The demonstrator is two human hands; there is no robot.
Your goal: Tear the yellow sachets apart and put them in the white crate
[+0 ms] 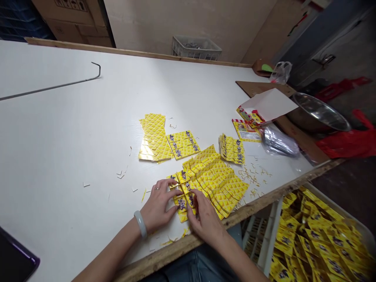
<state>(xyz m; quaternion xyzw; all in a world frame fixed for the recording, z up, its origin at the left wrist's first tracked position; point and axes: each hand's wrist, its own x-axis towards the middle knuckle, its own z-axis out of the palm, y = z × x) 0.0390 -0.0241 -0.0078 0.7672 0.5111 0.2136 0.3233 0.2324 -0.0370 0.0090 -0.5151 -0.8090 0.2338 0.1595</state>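
A long fanned row of yellow printed packets point(214, 180) lies near the table's front edge. My left hand point(160, 203), with a ring and a pale bangle on the wrist, rests fingers spread on the near end of the row. My right hand point(204, 217) pinches the nearest packet point(183, 203) at that same end. Further back lie a flat stack of yellow packets point(154, 137), a smaller fanned stack point(183, 144) and another small stack point(232, 149).
White table point(73, 137) with paper scraps and a bent metal rod point(53, 87). At the right stand an open carton point(258, 111), a clear bag point(277, 141) and a steel bowl point(320, 111). A white crate of yellow packets point(317, 243) sits below the table's edge.
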